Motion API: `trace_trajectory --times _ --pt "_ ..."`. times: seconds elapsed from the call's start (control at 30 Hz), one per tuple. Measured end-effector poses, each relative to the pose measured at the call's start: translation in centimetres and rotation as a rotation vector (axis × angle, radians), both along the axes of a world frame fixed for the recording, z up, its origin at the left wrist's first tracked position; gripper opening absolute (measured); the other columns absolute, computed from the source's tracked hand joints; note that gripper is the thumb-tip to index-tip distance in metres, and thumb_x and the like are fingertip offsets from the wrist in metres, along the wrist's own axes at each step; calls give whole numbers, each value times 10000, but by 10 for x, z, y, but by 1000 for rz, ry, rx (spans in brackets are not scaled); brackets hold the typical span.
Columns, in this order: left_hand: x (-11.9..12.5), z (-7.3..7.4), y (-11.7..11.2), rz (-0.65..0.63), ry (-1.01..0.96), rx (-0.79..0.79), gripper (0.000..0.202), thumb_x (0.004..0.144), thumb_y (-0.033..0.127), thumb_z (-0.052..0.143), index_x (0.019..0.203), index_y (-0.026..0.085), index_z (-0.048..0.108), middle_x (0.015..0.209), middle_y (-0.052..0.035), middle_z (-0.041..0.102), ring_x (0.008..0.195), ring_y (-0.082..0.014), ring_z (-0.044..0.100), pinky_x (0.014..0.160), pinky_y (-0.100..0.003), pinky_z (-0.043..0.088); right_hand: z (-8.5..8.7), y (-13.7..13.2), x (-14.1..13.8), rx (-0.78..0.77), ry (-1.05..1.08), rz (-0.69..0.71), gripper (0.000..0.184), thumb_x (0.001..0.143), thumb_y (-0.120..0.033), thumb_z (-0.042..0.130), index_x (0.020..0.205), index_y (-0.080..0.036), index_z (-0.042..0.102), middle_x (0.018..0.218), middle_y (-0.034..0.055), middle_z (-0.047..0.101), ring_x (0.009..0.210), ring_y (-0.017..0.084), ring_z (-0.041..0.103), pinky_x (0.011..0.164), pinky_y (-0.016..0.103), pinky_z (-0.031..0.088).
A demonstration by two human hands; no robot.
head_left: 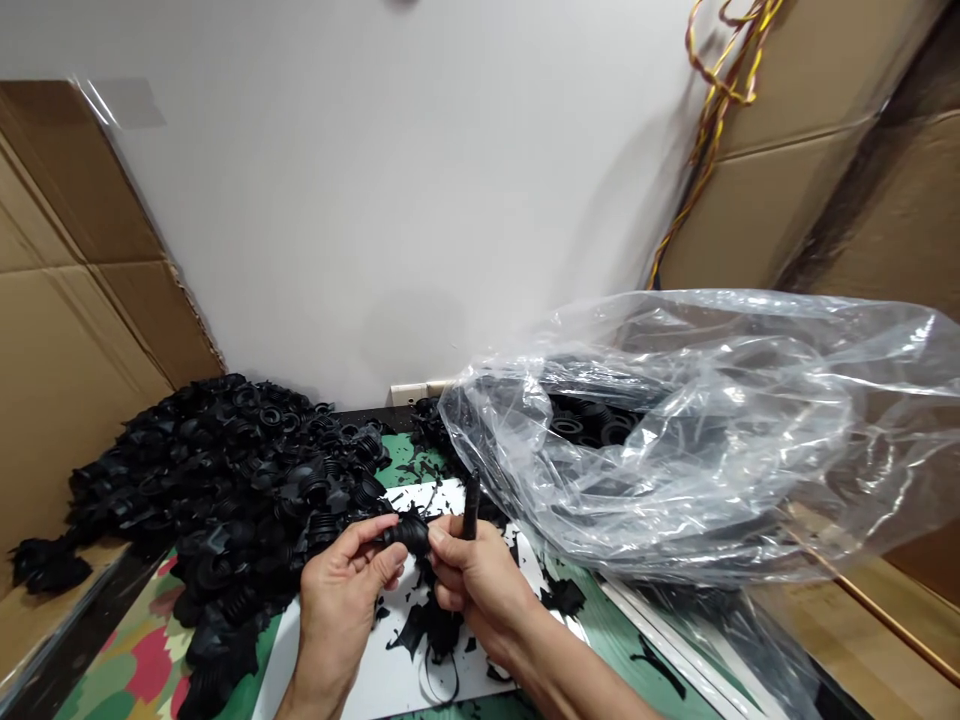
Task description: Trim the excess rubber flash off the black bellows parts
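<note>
My left hand (341, 600) pinches a small black rubber bellows boot (409, 535) between thumb and fingers. My right hand (480, 585) grips a slim black-handled tool (471, 505) upright, its lower end hidden in my fingers, and presses against the boot's right side. Black rubber scraps (427, 630) lie under my hands on a white sheet (382, 680). To the left of my hands is a large heap of similar black rubber boots (232, 490).
A clear plastic bag (675, 430) with black rubber parts inside lies to the right. Cardboard sheets (67, 400) line the left and right sides, against a white wall (375, 200). Yellow and brown wires (712, 130) hang at upper right. A green mat (622, 640) lies beneath.
</note>
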State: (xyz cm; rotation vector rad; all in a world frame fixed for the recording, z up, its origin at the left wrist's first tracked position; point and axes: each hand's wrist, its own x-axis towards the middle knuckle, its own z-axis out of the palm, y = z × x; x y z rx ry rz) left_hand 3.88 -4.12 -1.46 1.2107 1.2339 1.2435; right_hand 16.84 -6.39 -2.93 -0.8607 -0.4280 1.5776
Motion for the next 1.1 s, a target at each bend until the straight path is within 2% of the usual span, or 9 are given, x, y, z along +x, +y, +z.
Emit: trace_trajectory --times 0.17,0.43,0.63,0.8,0.9,1.1 --pt "0 -1 0 30 50 58 274 491 282 814 739 173 774 462 33 587 415 -119 511 424 -234 435 0 2 -1 -41 31 18 323 553 -264 761 571 -175 451 403 -94 423 322 -8 181 357 175 139" --pt "1 -1 -3 70 91 112 205 496 294 806 671 192 774 687 -16 683 391 -92 491 381 -232 429 1 1 -1 -48 44 38 340 577 -266 771 582 -177 443 418 -92 442 323 -6 190 358 171 128" --pt "2 0 -3 70 85 122 167 500 302 804 619 191 768 657 -15 664 390 -92 476 369 -228 417 -1 1 -1 -25 35 49 358 558 -300 786 583 -173 452 434 -90 451 327 -12 182 363 175 121" --pt "1 -1 -3 55 99 157 135 523 283 800 625 202 766 684 -12 666 409 -95 494 377 -220 424 0 0 -2 17 -17 67 376 553 -354 792 563 -171 464 392 -124 346 340 -9 151 367 179 113" --pt "0 -1 -2 54 76 162 155 507 264 804 648 211 770 696 -7 684 413 -98 511 400 -226 450 1 -2 -2 44 -36 50 379 565 -372 788 581 -168 469 418 -121 357 350 -10 148 371 180 119" --pt "1 1 0 40 -22 9 269 447 288 834 679 173 759 470 -1 652 417 -130 550 438 -228 466 -1 -2 -2 48 -26 50 356 595 -360 778 617 -169 478 437 -114 373 355 -5 149 373 182 131"
